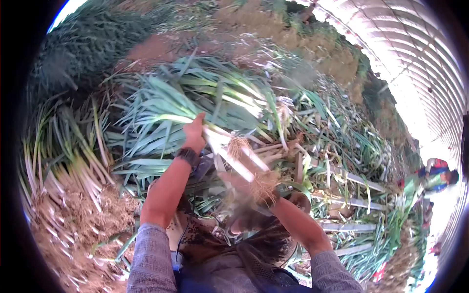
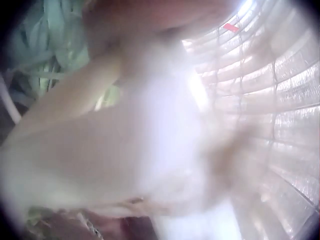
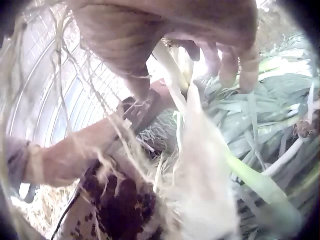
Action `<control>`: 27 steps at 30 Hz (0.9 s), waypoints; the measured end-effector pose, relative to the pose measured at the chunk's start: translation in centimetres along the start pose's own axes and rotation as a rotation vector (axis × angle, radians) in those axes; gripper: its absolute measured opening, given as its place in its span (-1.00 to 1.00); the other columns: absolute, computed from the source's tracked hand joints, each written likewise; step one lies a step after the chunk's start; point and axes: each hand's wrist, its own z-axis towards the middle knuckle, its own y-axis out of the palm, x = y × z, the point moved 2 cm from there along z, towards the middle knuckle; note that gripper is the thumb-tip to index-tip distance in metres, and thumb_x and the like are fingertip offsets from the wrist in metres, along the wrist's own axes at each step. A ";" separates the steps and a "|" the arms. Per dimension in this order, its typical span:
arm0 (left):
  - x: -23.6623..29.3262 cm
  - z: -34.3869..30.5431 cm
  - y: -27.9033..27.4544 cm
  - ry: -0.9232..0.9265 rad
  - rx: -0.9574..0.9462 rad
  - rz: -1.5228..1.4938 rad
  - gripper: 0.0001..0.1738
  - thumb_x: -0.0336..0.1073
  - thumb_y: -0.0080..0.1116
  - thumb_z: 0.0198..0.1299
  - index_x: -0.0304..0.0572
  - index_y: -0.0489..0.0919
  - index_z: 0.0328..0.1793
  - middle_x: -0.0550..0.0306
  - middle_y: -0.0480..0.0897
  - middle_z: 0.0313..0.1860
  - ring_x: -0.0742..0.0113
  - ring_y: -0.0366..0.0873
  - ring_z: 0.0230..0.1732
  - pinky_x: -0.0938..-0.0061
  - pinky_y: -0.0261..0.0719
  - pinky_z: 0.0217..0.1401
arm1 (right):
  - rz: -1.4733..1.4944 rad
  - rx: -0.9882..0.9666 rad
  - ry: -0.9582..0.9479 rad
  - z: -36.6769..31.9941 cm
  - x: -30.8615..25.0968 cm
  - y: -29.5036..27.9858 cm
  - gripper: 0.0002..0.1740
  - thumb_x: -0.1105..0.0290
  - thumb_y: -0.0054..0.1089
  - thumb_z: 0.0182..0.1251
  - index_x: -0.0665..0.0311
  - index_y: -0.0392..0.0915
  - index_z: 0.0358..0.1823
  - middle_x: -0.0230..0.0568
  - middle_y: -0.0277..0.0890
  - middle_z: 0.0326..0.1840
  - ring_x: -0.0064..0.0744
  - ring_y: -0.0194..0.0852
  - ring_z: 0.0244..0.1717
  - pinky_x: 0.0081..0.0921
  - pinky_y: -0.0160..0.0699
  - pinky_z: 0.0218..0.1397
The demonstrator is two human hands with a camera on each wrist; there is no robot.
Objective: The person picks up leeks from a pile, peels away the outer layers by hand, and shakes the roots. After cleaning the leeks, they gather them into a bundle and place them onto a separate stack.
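My left hand (image 1: 195,132) grips a few leeks (image 1: 227,152) round their pale shanks. Their green leaves fan out to the left, and their root tufts (image 1: 264,186) point right, over my lap. In the left wrist view the pale shapes are too blurred to make out. My right hand (image 3: 200,30) is just by the root ends, thumb apart from its loosely bent fingers, the pale shanks showing through the gap. Below it in the right wrist view hangs a blurred pale strip (image 3: 207,170), running into a green leaf end. Stringy roots cross in front of that camera.
A heap of leeks (image 1: 161,100) lies ahead of me. More leeks (image 1: 80,166) stand stacked at the left, roots toward me. Stripped leaves (image 1: 337,127) litter the right side around slats (image 1: 351,200). Another person (image 1: 435,178) is far right under the arched roof (image 1: 405,44).
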 end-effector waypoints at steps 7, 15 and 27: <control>-4.4 0.9 -0.3 -0.063 -0.012 0.076 -0.41 0.03 0.45 0.01 -0.35 0.46 -0.15 0.06 0.50 -0.35 0.25 0.45 -0.42 0.26 0.51 -0.34 | -0.147 0.296 0.075 0.7 12.7 3.3 -0.29 0.10 0.14 0.36 0.31 0.18 0.41 -0.02 0.23 0.30 -0.30 0.15 0.40 -0.36 0.05 0.55; -1.7 2.1 -0.2 0.063 -0.005 -0.039 -0.56 -0.09 0.46 0.01 -0.34 0.55 -0.29 0.09 0.52 -0.38 0.24 0.49 -0.39 0.24 0.50 -0.31 | 0.199 -0.372 -0.113 -7.0 1.6 1.3 -0.66 0.17 0.12 0.43 0.27 0.53 0.04 -0.30 0.54 -0.19 -0.41 0.51 -0.15 -0.42 0.54 -0.05; 0.1 4.7 -1.9 -0.098 -0.035 -0.072 -0.63 -0.32 0.36 0.11 -0.35 0.54 0.00 0.07 0.56 -0.23 0.21 0.57 -0.26 0.21 0.60 -0.20 | 0.251 0.034 0.744 -9.1 -2.7 -9.7 -0.18 0.24 0.25 0.23 0.34 0.13 0.47 0.15 0.15 0.46 0.05 0.10 0.47 -0.09 0.06 0.53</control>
